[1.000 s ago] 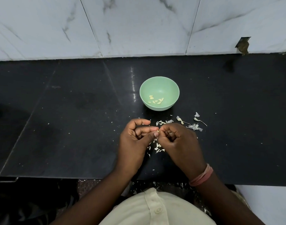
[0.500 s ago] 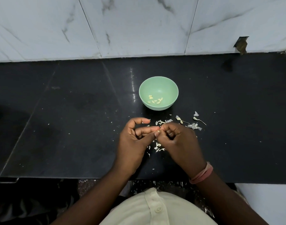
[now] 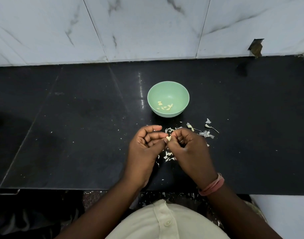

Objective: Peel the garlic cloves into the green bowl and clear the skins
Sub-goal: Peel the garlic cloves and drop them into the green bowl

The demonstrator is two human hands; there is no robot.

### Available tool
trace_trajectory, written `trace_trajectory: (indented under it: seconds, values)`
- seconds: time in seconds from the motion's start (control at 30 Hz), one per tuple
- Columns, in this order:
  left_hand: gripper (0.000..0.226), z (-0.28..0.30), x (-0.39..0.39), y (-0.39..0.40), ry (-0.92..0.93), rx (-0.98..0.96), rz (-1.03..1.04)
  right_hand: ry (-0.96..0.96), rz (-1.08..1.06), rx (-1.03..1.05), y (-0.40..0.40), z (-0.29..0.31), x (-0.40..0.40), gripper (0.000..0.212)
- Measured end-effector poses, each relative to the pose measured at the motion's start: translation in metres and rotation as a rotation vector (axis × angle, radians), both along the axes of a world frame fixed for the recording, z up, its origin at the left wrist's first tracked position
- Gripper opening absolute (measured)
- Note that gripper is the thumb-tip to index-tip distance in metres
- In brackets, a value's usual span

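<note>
A green bowl [image 3: 178, 90] stands on the black counter [image 3: 78, 126], with several peeled garlic cloves [image 3: 165, 107] lying in its bottom. Just in front of it my left hand [image 3: 144, 152] and my right hand [image 3: 189, 150] meet fingertip to fingertip. Between them a small pale garlic clove [image 3: 168, 138] is pinched by both hands. White garlic skins [image 3: 168, 156] lie scattered under and between the hands, and more skins [image 3: 206, 133] with thin stems lie to the right of the bowl's front.
A white marble-tiled wall [image 3: 147, 28] backs the counter, with a dark notch [image 3: 255, 47] at the right. The counter's front edge runs just below my wrists. Skin flakes also lie on the floor near my pale shirt [image 3: 165, 221].
Both hands stay in place working the clove. The clove now shows more clearly between the fingertips, and the right hand's fingers have shifted slightly.
</note>
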State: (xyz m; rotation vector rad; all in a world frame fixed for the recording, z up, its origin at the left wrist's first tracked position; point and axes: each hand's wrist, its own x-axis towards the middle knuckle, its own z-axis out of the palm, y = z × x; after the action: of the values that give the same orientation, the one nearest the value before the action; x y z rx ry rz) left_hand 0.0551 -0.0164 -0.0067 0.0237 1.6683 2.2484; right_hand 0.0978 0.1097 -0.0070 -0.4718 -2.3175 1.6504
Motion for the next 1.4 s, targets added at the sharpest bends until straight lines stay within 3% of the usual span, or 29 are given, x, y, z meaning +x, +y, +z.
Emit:
trace_trajectory:
  seconds: [0.13, 0.27, 0.63, 1.07, 1.23, 1.4]
  values:
    - [0.033, 0.001, 0.0, 0.001, -0.112, 0.062, -0.011, -0.008, -0.009, -0.072, -0.001, -0.001, 0.001, 0.025]
    - [0.035, 0.001, 0.001, 0.001, -0.212, 0.14, -0.026, -0.004, -0.008, -0.057, 0.001, -0.004, 0.003, 0.014]
    - [0.047, 0.004, 0.001, -0.002, -0.378, 0.239, -0.044, -0.025, -0.012, -0.005, -0.002, -0.005, 0.008, 0.015]
    - [0.037, 0.009, 0.002, -0.006, -0.454, 0.295, -0.037, -0.041, -0.135, -0.259, 0.003, -0.006, 0.006, 0.023]
    - [0.034, 0.009, 0.003, -0.007, -0.47, 0.321, -0.024, -0.102, -0.172, 0.065, 0.007, -0.011, 0.008, 0.049]
    - [0.031, 0.009, 0.004, -0.007, -0.497, 0.36, -0.024, -0.069, -0.141, 0.165, 0.009, -0.016, 0.007, 0.006]
